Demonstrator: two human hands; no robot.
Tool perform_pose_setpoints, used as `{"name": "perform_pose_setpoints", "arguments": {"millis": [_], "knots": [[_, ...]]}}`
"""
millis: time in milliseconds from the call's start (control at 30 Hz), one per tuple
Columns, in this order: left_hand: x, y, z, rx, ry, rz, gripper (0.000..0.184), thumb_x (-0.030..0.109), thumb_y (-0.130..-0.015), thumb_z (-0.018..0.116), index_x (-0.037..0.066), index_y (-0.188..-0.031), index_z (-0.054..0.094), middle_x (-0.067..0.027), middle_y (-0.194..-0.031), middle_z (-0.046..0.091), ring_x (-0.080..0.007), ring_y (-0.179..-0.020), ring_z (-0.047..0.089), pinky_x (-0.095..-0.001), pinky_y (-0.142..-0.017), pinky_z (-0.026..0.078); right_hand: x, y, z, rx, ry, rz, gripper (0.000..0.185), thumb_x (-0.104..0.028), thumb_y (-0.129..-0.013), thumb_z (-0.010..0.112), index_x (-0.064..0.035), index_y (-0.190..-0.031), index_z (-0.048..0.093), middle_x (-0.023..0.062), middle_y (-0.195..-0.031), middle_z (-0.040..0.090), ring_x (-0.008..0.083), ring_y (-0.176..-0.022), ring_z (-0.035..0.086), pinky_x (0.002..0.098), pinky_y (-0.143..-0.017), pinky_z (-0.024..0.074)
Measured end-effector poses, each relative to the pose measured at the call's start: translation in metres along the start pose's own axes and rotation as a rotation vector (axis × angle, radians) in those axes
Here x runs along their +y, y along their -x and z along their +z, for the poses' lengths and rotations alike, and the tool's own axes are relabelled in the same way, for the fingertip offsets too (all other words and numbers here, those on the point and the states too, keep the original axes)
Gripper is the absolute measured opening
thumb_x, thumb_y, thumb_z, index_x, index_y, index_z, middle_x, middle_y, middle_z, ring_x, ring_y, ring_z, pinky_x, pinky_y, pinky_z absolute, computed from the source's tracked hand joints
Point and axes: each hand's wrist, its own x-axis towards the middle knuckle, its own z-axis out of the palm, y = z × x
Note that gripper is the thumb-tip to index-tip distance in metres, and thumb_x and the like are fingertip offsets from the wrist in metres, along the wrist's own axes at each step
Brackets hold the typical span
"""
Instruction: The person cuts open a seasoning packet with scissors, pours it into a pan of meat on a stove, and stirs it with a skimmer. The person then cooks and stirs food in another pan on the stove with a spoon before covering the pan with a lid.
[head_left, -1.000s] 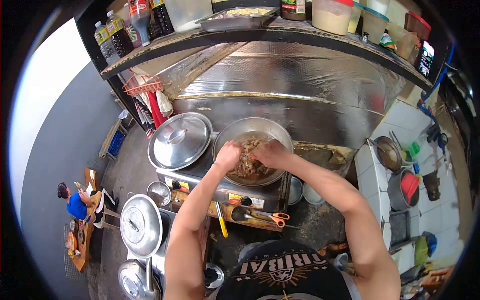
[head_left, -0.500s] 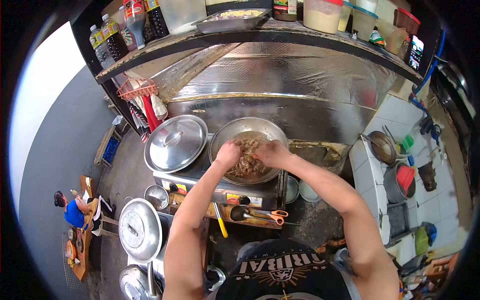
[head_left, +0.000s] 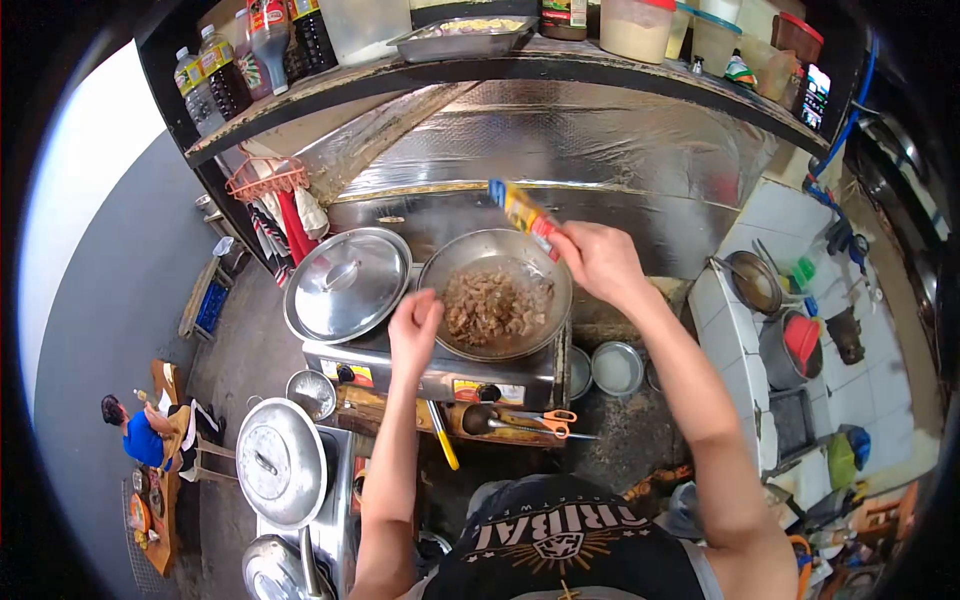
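Observation:
A wide metal pan on the stove holds browned chopped meat. Over the pan's upper right side, my right hand grips one end of a narrow seasoning packet, printed yellow, blue and red and slanting up to the left. My left hand is beside the pan's left rim, its fingers closed together; whatever may be between them is hidden. Left of the pan rests a large shiny lid.
Below the burners, a wooden ledge carries a ladle and orange-handled scissors. Bottles and tubs line the shelf above. At left are another lidded pot and a seated person in blue. A tiled sink stands right.
My hands have moved apart from close together over the pan. The right went up and right with the packet, now plainly visible; the left moved to the pan's left edge.

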Motion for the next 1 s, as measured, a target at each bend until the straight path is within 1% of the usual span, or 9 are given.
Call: {"name": "perform_pose_setpoints", "arguments": {"millis": [100, 167, 500, 567, 600, 733, 867, 900, 1000], "knots": [[-0.015, 0.068, -0.005, -0.152, 0.147, -0.158, 0.021, 0.015, -0.095, 0.073, 0.001, -0.111, 0.072, -0.0072, -0.096, 0.075, -0.011, -0.09, 0.068, -0.0276, -0.082, 0.055, 0.0, 0.042, 0.051, 0.225, -0.159, 0.202, 0.034, -0.029, -0.102, 0.055, -0.0063, -0.078, 0.065, 0.0167, -0.075, 0.067, 0.0378, -0.072, 0.068, 0.0461, -0.063, 0.0544], [-0.034, 0.113, 0.0, -0.243, 0.257, -0.29, 0.02, 0.012, -0.097, 0.07, -0.002, -0.111, 0.071, -0.0079, -0.097, 0.075, -0.0115, -0.09, 0.068, -0.0276, -0.082, 0.055, 0.033, 0.099, 0.129, -0.409, 0.148, 0.189, 0.03, -0.03, -0.1, 0.055, -0.0091, -0.082, 0.067, 0.0185, -0.074, 0.068, 0.0406, -0.069, 0.067, 0.0511, -0.064, 0.0543], [-0.043, 0.22, 0.003, -0.527, 0.275, -0.427, 0.019, 0.015, -0.098, 0.07, 0.0, -0.108, 0.069, -0.0009, -0.089, 0.07, -0.0067, -0.081, 0.062, -0.0245, -0.076, 0.051, -0.026, 0.085, 0.037, 0.289, -0.24, 0.372, 0.029, -0.029, -0.1, 0.055, -0.0073, -0.084, 0.066, 0.0179, -0.076, 0.067, 0.0406, -0.069, 0.066, 0.0493, -0.062, 0.0528], [-0.052, 0.233, 0.023, -0.587, 0.395, -0.433, 0.018, 0.015, -0.098, 0.07, 0.0, -0.107, 0.069, -0.0003, -0.088, 0.069, -0.0069, -0.082, 0.062, -0.0241, -0.076, 0.051, 0.009, 0.141, 0.087, -0.144, -0.009, 0.332, 0.033, -0.032, -0.102, 0.051, -0.0082, -0.086, 0.068, 0.0196, -0.08, 0.069, 0.0425, -0.073, 0.068, 0.0521, -0.065, 0.0544], [-0.048, 0.233, 0.028, -0.676, 0.4, -0.465, 0.017, 0.014, -0.097, 0.07, 0.0, -0.107, 0.069, -0.0008, -0.091, 0.07, -0.0075, -0.084, 0.063, -0.0245, -0.078, 0.051, 0.013, 0.173, 0.104, -0.184, -0.097, 0.549, 0.035, -0.034, -0.102, 0.051, -0.0087, -0.087, 0.069, 0.0206, -0.079, 0.069, 0.0426, -0.073, 0.068, 0.0529, -0.066, 0.0547], [-0.063, 0.257, 0.038, -0.683, 0.459, -0.478, 0.019, 0.011, -0.097, 0.07, 0.0, -0.112, 0.07, -0.0021, -0.099, 0.071, -0.0077, -0.087, 0.062, -0.0246, -0.081, 0.051, -0.026, 0.276, 0.071, 0.092, -0.289, 0.843, 0.039, -0.034, -0.102, 0.061, 0.0005, -0.085, 0.067, 0.025, -0.076, 0.063, 0.0355, -0.064, 0.062, 0.0444, -0.061, 0.0478], [-0.079, 0.289, 0.026, -0.778, 0.343, -0.58, 0.02, 0.013, -0.099, 0.067, 0.0, -0.114, 0.069, 0.0001, -0.09, 0.067, -0.0073, -0.082, 0.06, -0.0229, -0.076, 0.049, -0.032, 0.446, 0.068, 0.016, -0.333, 0.993, 0.03, -0.031, -0.1, 0.064, -0.0032, -0.092, 0.072, 0.0213, -0.078, 0.066, 0.0292, -0.07, 0.064, 0.0394, -0.066, 0.05], [-0.094, 0.303, 0.022, -0.808, 0.336, -0.589, 0.021, 0.015, -0.098, 0.068, 0.0, -0.113, 0.07, -0.0002, -0.089, 0.067, -0.0075, -0.081, 0.06, -0.0232, -0.075, 0.049, -0.035, 0.469, 0.04, -0.226, -0.3, 1.172, 0.025, -0.028, -0.097, 0.066, -0.0043, -0.094, 0.073, 0.0204, -0.08, 0.068, 0.0309, -0.072, 0.067, 0.0409, -0.068, 0.0527], [-0.143, 0.344, 0.01, -0.898, 0.228, -0.623, 0.024, 0.018, -0.097, 0.07, -0.001, -0.111, 0.07, -0.0025, -0.088, 0.069, -0.0088, -0.079, 0.062, -0.0248, -0.073, 0.051, -0.02, 0.556, -0.011, -0.188, -0.069, 1.116, 0.023, -0.027, -0.094, 0.067, -0.0047, -0.091, 0.073, 0.0201, -0.081, 0.069, 0.0351, -0.074, 0.07, 0.0445, -0.068, 0.0545]]}}
